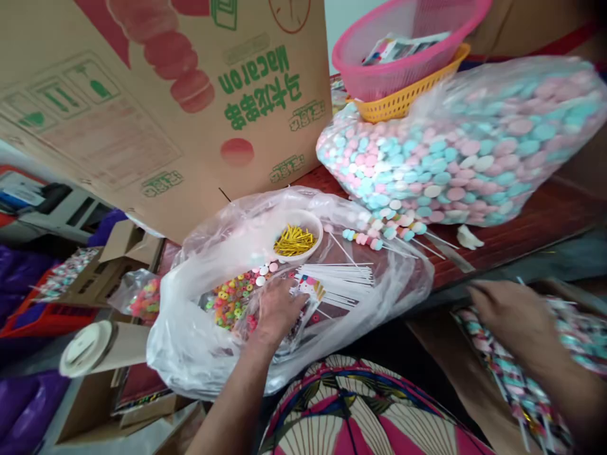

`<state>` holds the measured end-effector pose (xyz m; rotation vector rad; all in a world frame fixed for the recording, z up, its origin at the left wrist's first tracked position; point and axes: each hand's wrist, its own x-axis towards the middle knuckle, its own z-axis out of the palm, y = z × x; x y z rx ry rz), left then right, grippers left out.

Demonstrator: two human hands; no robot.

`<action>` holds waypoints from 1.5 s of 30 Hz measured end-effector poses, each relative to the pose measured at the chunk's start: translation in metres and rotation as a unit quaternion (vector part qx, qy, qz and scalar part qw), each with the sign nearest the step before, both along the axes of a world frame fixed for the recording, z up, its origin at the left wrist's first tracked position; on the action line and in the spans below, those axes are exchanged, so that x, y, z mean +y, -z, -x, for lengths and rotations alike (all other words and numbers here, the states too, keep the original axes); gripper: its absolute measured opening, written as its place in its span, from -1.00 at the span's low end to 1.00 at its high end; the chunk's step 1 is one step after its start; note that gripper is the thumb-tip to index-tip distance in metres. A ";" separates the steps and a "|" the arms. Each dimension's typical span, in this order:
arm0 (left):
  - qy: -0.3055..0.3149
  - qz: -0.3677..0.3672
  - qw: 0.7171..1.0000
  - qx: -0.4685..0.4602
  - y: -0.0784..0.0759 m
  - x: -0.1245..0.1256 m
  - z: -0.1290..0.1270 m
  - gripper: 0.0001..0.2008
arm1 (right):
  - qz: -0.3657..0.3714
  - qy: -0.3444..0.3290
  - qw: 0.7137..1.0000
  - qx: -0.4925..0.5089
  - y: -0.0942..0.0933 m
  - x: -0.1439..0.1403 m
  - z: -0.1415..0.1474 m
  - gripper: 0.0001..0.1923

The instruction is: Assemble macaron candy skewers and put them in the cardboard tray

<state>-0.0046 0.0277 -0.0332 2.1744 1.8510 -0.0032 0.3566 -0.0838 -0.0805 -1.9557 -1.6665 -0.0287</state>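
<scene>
A printed packet [312, 285] lies near the front edge of the table [516, 240], at the thumb of the left hand [277, 308], stretched forward palm-down, while the right hand [516, 322], beyond that edge, curls over candy skewers [576, 325], both loosely bent, their grip impossible to tell
</scene>
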 end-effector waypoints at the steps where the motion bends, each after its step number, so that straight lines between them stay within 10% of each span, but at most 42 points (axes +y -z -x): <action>1: 0.004 0.023 1.000 0.018 -0.001 0.000 -0.003 -0.66 | 0.012 -0.067 0.998 -0.017 -0.003 0.018 0.023 -0.54; 5: -0.051 0.077 0.996 0.019 0.006 -0.005 0.003 -0.59 | 0.070 -0.272 0.960 -0.008 -0.015 0.080 0.138 -0.71; 9: -0.071 0.087 0.988 -0.102 0.020 -0.008 0.029 -0.86 | 0.143 -0.290 0.946 0.012 -0.005 0.106 0.195 -0.79; 21: -0.038 0.073 0.988 -0.127 0.023 0.005 0.016 -0.88 | 0.101 -0.271 0.954 0.074 0.003 0.111 0.175 -0.74; 28: 0.173 -0.021 0.978 -0.117 -0.009 0.008 0.030 -0.76 | 0.004 -0.333 0.930 0.152 -0.018 0.117 0.191 -0.77; 33: 0.111 -0.122 0.957 -0.237 -0.003 -0.003 0.011 -0.81 | 0.046 -0.282 0.908 0.305 -0.010 0.108 0.203 -0.71; 37: 0.007 -0.028 0.938 -0.344 -0.001 -0.008 0.002 -0.88 | 0.100 -0.262 0.876 0.393 -0.019 0.102 0.190 -0.72; 41: 0.059 0.119 0.896 -0.424 -0.014 -0.007 0.005 -0.86 | 0.174 -0.344 0.822 0.419 -0.041 0.096 0.178 -0.77; 45: 0.032 0.135 0.882 -0.450 -0.017 -0.012 0.003 -0.85 | 0.096 -0.311 0.875 0.358 -0.043 0.089 0.180 -0.74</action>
